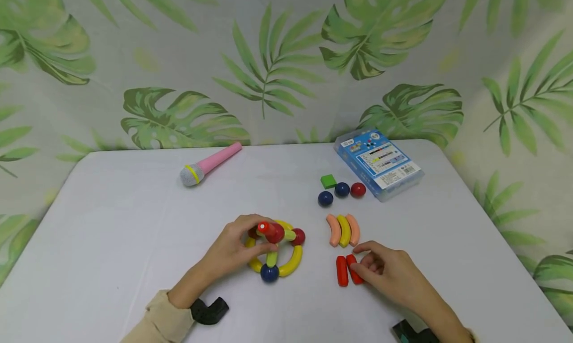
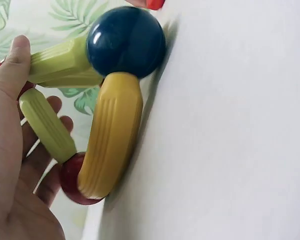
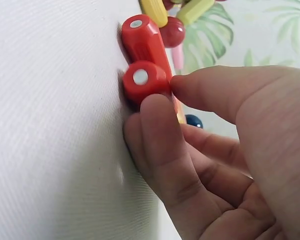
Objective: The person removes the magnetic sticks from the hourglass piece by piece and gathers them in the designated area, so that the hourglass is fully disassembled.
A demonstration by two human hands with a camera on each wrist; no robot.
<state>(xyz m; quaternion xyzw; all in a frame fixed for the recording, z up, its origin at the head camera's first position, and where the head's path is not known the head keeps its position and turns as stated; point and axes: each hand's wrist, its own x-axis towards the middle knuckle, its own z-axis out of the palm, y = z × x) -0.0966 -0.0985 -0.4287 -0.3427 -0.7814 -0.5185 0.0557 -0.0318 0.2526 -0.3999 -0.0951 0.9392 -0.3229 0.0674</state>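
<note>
My left hand grips a frame of magnetic rods and balls, thumb on one side and fingers behind. Curved yellow rods form its ring, joined by a blue ball and red balls. Pale green rods rise to a top red ball, from which a red rod sticks up. On the right, my right hand pinches a straight red magnetic rod lying on the table. Close beside it lies another red rod.
Two pink curved rods and a yellow one lie beyond the red rods. Farther back are blue balls, a red ball, a green block and a plastic box. A pink toy microphone lies back left.
</note>
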